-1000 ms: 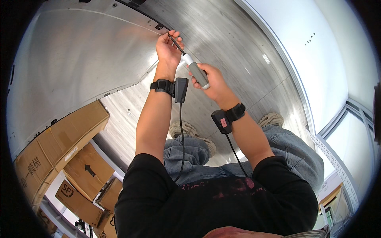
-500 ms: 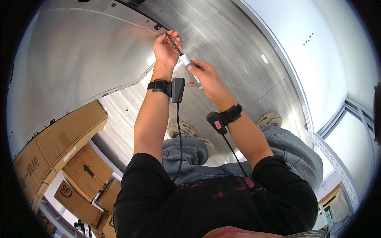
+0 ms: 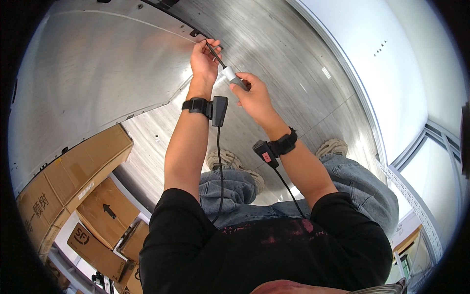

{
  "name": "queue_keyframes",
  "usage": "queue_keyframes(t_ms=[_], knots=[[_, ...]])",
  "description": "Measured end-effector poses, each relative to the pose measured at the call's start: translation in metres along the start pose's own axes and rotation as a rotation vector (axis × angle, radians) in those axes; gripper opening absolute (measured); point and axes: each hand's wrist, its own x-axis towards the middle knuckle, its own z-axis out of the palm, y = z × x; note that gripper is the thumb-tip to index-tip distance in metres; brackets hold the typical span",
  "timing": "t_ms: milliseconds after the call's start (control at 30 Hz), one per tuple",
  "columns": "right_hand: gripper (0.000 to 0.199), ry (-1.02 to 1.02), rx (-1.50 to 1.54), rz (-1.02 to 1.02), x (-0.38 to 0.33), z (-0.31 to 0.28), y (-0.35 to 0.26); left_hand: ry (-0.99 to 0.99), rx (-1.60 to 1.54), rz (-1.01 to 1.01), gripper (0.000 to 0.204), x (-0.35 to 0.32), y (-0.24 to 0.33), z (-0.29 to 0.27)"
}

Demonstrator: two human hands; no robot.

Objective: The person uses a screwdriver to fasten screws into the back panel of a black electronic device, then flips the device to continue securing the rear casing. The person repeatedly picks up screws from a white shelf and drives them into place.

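A screwdriver (image 3: 227,73) with a white-and-grey handle and a dark shaft slants up and left. My right hand (image 3: 254,96) is closed round the grey part of its handle. At the shaft's far end, my left hand (image 3: 204,61) is turned palm up, its thumb and fingers curled about the tip. That tip meets the edge of a large metal panel (image 3: 112,63), beside a small black bracket (image 3: 195,33). Whatever lies under the tip is too small to make out.
Cardboard boxes (image 3: 93,152) are stacked at the lower left, below the panel. Grey wood-look floor (image 3: 274,44) stretches beneath my hands, and a white wall panel (image 3: 391,73) curves along the right. Black cables (image 3: 222,166) hang from bands on both my wrists.
My right hand has rolled round the screwdriver handle, and the handle's rear end now hides behind the fingers. The left hand has barely shifted at the tip.
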Motion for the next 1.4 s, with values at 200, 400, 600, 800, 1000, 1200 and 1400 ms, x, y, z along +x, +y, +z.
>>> queue_keyframes(t_ms=[200, 400, 600, 800, 1000, 1200, 1400], knots=[[0.037, 0.028, -0.067, 0.049, -0.002, 0.004, 0.003, -0.029, -0.129, -0.033, 0.018, -0.003, -0.004, 0.004], [0.043, -0.207, 0.613, 0.339, -0.004, -0.005, -0.020, -0.281, -0.348, -0.085, 0.018, 0.011, -0.011, -0.016], [0.039, -0.237, 0.210, 0.195, -0.005, -0.008, -0.006, -0.406, -0.447, -0.208, 0.019, 0.008, -0.020, -0.016], [0.038, -0.138, 0.286, 0.074, -0.003, -0.009, 0.000, -0.402, -0.415, -0.163, 0.020, 0.001, -0.003, -0.009], [0.037, -0.140, 0.358, 0.126, 0.003, -0.038, -0.009, -0.485, -0.292, -0.135, 0.026, -0.006, 0.004, 0.005], [0.041, -0.191, 0.380, 0.083, 0.004, -0.076, -0.013, -0.563, -0.106, 0.007, 0.027, -0.020, 0.003, 0.037], [0.043, -0.180, 0.564, 0.025, 0.003, -0.113, -0.003, -0.630, 0.149, 0.085, 0.025, -0.039, 0.005, 0.075]])
